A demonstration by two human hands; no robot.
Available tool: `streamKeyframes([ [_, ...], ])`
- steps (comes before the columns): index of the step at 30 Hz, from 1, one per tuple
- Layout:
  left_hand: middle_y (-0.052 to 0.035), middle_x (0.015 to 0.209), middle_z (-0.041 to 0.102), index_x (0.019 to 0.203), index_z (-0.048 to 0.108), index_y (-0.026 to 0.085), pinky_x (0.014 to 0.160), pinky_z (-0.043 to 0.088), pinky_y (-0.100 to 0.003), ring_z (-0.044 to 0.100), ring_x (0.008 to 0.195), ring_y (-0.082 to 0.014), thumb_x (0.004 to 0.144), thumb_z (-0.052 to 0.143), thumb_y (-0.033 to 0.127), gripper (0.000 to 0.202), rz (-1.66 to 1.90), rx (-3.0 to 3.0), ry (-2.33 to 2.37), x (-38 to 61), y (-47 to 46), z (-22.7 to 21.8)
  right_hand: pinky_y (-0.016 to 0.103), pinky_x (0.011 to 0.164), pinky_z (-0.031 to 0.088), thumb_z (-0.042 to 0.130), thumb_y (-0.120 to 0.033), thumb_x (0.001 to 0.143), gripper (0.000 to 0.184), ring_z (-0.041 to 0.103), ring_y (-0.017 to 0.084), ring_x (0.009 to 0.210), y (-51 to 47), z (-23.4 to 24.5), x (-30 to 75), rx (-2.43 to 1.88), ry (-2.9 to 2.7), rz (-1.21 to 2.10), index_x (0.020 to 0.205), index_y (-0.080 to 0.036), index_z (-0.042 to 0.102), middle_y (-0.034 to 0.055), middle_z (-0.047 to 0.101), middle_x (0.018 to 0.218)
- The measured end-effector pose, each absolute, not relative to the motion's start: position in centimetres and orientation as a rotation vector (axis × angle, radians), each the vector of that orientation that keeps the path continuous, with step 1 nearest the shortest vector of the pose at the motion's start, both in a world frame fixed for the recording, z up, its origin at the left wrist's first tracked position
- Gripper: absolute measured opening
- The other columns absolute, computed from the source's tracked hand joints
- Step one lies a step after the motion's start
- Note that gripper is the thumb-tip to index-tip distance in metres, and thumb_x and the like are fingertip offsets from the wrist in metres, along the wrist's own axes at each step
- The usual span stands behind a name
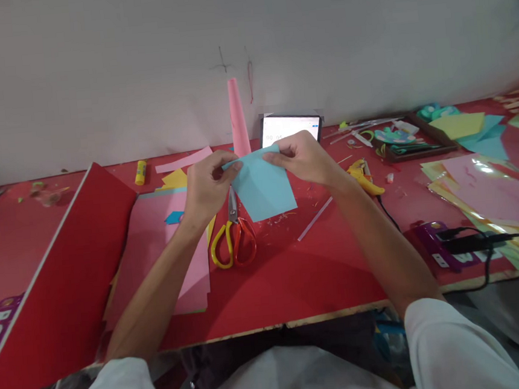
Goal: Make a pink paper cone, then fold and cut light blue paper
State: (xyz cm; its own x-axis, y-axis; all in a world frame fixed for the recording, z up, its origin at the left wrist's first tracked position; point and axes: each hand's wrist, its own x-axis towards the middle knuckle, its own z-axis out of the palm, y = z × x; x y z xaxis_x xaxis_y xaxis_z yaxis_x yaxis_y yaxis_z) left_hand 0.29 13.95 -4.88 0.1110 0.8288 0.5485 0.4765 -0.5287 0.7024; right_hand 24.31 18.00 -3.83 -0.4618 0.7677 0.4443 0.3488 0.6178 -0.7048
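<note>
A sheet of light blue paper (pixel 265 188) hangs between my two hands, above the red table. My left hand (pixel 207 181) pinches its upper left corner, and my right hand (pixel 300 154) pinches the upper right corner. Scissors (pixel 233 236) with one yellow and one orange-red handle lie below my left hand, their blades partly hidden by the blue paper. Behind the sheet a tall pink paper cone (pixel 238 120) stands upright near the wall. To the left, under my forearm, is a stack of pink paper (pixel 154 240) with a small blue paper piece (pixel 174 218) on it.
A lit tablet (pixel 290 125) leans by the wall. Rightward are a yellow glue gun (pixel 363 179), a glue stick rod (pixel 315 220), a dark tray (pixel 419 150) of supplies and a purple power strip (pixel 445 245) with cables. A red board (pixel 76 277) stands tilted at left, near a yellow glue tube (pixel 140 173).
</note>
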Motion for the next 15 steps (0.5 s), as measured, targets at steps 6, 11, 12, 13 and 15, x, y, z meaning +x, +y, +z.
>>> streamKeyframes([
  [6,-0.0018,0.081,0.071,0.087,0.073,0.020,0.063,0.043,-0.027,0.057,0.069,-0.0131,0.096,0.072,0.041,0.023,1.412,2.005,1.252,0.3,14.0,-5.0,0.031,0.056,0.020,0.054,-0.082,0.094,0.069,0.025,0.012,0.062,17.7,-3.6,24.1,-0.860,-2.055,0.666,0.064,-0.023,0.036,-0.0037,0.028,0.064],
  [11,-0.0011,0.089,0.067,0.102,0.067,0.023,0.061,0.041,-0.025,0.054,0.070,-0.0116,0.095,0.074,0.054,0.033,1.525,1.859,1.200,0.5,14.3,-5.7,0.032,0.058,0.021,0.043,-0.082,0.099,0.068,0.026,0.013,0.064,17.6,-3.9,23.6,-0.885,-2.003,0.578,0.068,-0.024,0.030,-0.0034,0.026,0.065],
  [12,-0.0005,0.090,0.065,0.106,0.065,0.024,0.060,0.041,-0.025,0.053,0.069,-0.0113,0.095,0.073,0.057,0.036,1.535,1.811,1.172,0.6,14.3,-5.9,0.032,0.059,0.022,0.041,-0.082,0.100,0.067,0.026,0.013,0.064,17.6,-4.0,23.5,-0.893,-1.990,0.563,0.068,-0.024,0.029,-0.0032,0.026,0.066],
  [13,0.0000,0.088,0.062,0.109,0.063,0.025,0.059,0.041,-0.025,0.052,0.069,-0.0111,0.095,0.073,0.059,0.038,1.532,1.766,1.145,0.7,14.4,-6.2,0.031,0.059,0.023,0.041,-0.081,0.100,0.066,0.027,0.013,0.064,17.7,-4.1,23.4,-0.900,-1.975,0.553,0.069,-0.024,0.029,-0.0032,0.027,0.066],
  [15,0.0006,0.083,0.056,0.107,0.061,0.024,0.058,0.041,-0.025,0.051,0.068,-0.0115,0.096,0.071,0.063,0.041,1.502,1.715,1.113,0.8,14.6,-6.6,0.031,0.060,0.025,0.040,-0.080,0.101,0.065,0.027,0.014,0.064,17.7,-4.3,23.2,-0.902,-1.945,0.542,0.070,-0.024,0.028,-0.0031,0.026,0.067],
])
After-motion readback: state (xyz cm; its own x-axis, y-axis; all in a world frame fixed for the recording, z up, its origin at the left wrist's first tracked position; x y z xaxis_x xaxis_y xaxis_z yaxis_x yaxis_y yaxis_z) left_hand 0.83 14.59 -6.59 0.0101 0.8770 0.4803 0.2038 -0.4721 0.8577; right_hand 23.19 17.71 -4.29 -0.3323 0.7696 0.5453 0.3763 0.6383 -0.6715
